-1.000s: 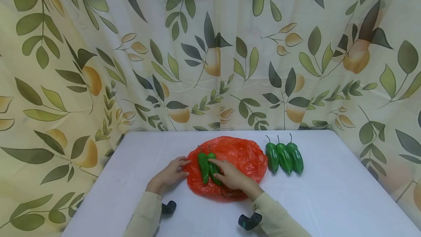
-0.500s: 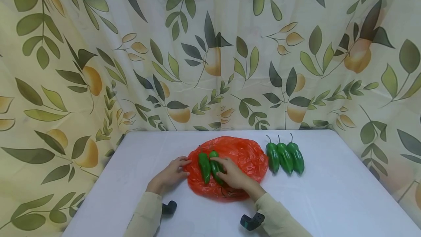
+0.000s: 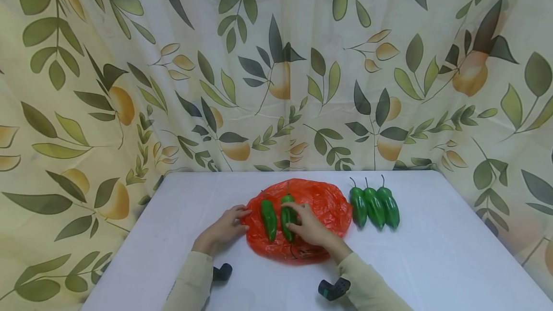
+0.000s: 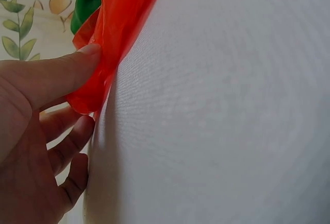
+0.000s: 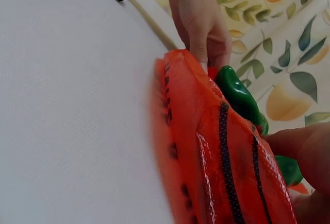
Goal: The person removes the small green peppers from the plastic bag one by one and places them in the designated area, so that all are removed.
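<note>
A crumpled red plastic bag (image 3: 324, 198) lies flat on the white table, with two green peppers on top of it. My left hand (image 3: 225, 228) pinches the bag's left edge; in the left wrist view the thumb (image 4: 77, 67) presses the red film from above, fingers beneath. The left pepper (image 3: 269, 222) rests untouched on the bag, stem pointing away. Beside it, my right hand (image 3: 312, 227) grips the other pepper (image 3: 287, 201) along its right side between thumb and fingers. In the right wrist view that pepper (image 5: 289, 170) is mostly hidden by the hand and bag.
Just right of the bag, three more green peppers (image 3: 374, 208) stand in a row, stems toward the back. A leaf-and-fruit curtain (image 3: 276, 71) hangs behind the white table (image 3: 432, 253). Black wrist devices (image 3: 334, 289) sit at both sleeves.
My right hand has shifted slightly to the right with its pepper, widening the gap to the left pepper, and that pepper stands straighter. The left hand stays put.
</note>
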A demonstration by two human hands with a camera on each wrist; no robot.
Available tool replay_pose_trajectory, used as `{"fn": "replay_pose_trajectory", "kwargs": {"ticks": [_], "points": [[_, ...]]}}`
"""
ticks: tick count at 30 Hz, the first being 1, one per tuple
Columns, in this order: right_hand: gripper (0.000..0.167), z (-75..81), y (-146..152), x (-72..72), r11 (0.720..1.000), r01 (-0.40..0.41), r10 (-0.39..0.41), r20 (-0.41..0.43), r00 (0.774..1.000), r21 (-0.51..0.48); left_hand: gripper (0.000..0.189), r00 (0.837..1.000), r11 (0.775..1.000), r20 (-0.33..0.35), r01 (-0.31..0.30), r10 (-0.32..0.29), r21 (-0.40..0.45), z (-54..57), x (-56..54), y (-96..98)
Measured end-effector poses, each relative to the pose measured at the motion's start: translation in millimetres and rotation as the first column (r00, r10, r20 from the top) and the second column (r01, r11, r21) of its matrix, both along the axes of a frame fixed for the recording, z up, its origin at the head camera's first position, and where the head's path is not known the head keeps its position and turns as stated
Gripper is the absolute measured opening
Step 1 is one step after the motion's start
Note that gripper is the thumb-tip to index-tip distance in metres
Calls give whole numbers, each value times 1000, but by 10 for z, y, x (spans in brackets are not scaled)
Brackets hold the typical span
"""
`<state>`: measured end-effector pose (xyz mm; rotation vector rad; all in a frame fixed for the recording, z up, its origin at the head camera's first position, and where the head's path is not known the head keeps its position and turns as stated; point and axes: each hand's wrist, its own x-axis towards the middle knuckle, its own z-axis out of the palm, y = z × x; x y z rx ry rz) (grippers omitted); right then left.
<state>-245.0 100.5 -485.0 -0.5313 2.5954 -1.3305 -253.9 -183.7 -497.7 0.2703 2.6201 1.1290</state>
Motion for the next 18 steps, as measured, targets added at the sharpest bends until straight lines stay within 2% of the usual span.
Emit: {"fn": "replay_pose_trajectory", "kwargs": {"ticks": [5, 11, 18], "points": [[52, -16, 36, -3, 1000, 22, -22, -14, 1000, -9, 51, 1000, 1000, 22, -20, 20, 4, -5, 4, 2], [54, -27, 80, -12, 999, 1, -3, -55, 998, -46, 52, 1000, 1000, 17, -17, 17, 14, -1, 9, 3], [58, 85, 150, 43, 997, 22, -25, -27, 999, -78, 52, 1000, 1000, 4, 0, 0, 29, -2, 10, -7]]}}
